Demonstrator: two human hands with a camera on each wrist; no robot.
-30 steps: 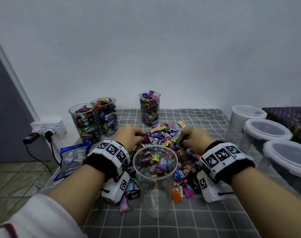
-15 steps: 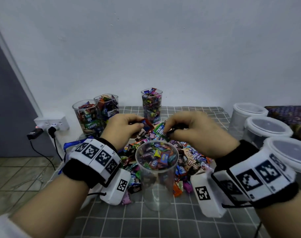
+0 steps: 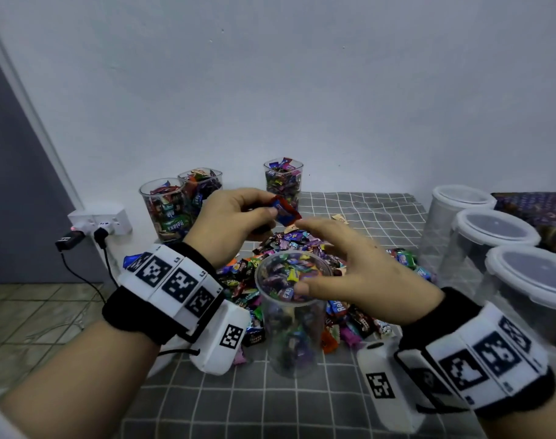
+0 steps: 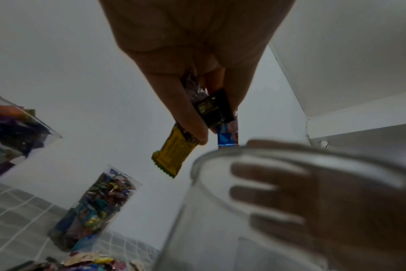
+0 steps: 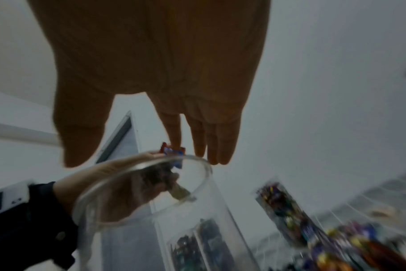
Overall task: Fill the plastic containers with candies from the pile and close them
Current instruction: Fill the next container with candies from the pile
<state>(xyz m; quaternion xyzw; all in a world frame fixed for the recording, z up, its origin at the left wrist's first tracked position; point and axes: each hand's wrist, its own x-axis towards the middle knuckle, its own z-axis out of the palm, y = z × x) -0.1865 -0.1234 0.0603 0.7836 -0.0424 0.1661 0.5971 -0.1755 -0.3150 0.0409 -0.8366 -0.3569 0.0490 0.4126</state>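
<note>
Open clear container point(image 3: 294, 315) stands on the table point(image 3: 270, 403) near the front edge, between both wrists, part filled with wrapped candies, no lid on it. Candy pile point(image 3: 289, 248) lies just behind and around it on the grey checked cloth. Left hand point(image 3: 230, 221) is raised above and behind the container rim, fingers point(image 4: 186, 110) curled, pinching several candies: a red-blue one point(image 3: 284, 210) in head view; left wrist view shows a yellow wrapper point(image 4: 172, 155), a black one point(image 4: 214, 108) and a blue one point(image 4: 227, 135) in the same grip. Right hand point(image 3: 362, 274) hovers over the container mouth, fingers point(image 5: 197, 135) straight and spread wide, holding nothing, thumb tip over the near rim. 3 uncovered containers full of candies stand at the back: 2 at back left point(image 3: 162, 213) point(image 3: 202, 188) touching each other, 1 at back centre point(image 3: 283, 182). 3 lidded containers point(image 3: 492, 248) line the right side, contents hard to tell. Blue packet point(image 3: 132, 259) at the left table edge, mostly hidden by the wrist band. Wall socket with plugs point(image 3: 100, 223) at the left.
</note>
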